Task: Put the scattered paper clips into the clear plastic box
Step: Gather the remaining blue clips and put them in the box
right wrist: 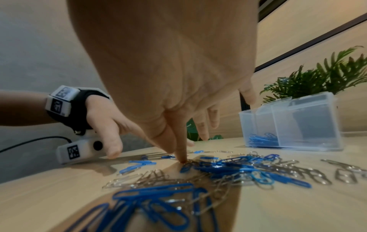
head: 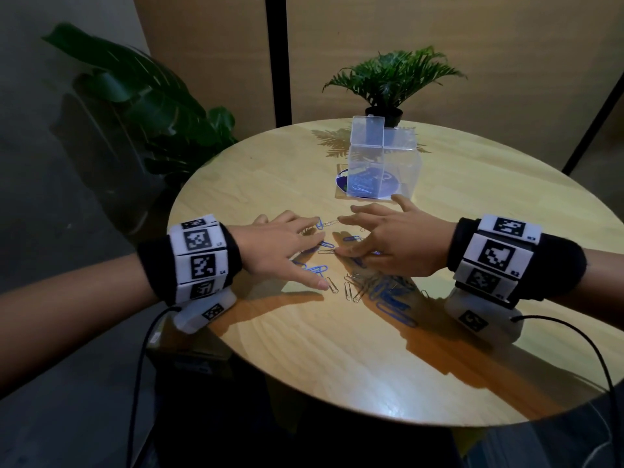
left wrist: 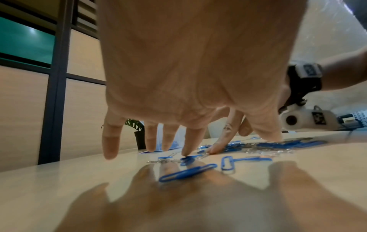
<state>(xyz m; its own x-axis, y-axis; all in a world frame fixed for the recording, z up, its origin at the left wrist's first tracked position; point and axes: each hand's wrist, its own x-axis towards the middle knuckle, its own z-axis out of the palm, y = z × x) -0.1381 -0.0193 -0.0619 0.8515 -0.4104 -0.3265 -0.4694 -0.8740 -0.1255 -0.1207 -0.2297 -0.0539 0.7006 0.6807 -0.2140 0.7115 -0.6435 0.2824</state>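
**Both hands spread low over the paper clips near the middle of the worktop**

The left hand (head: pixel 280 243) is reached in from the left edge of the round worktop (head: pixel 256 170), palm down, with its fingers (left wrist: pixel 187 142) straight and fanned. One fingertip is pressed onto a blue clip, as seen from the left wrist; nothing is gripped. The right hand (head: pixel 391 241) is brought in from the right edge, also palm down, fingers (right wrist: pixel 179 147) splayed and released. One fingertip is set on the worktop at the edge of the pile, touching the clips; nothing is held.

The paper clips (head: pixel 374 288), blue and silver, are heaped beneath the right hand and towards the near edge, with loose ones strewn between the two hands. The fingertips of the two hands are nearly met over the clips.

The plastic box (head: pixel 381 170) is stood beyond the hands, towards the far edge, with its lid raised upright and a few blue clips lying inside. It is set on a round blue mat (head: pixel 341 179). A potted plant (head: pixel 391 82) is placed at the far edge just behind the box. Bare worktop is left along the near edge and to the far left.
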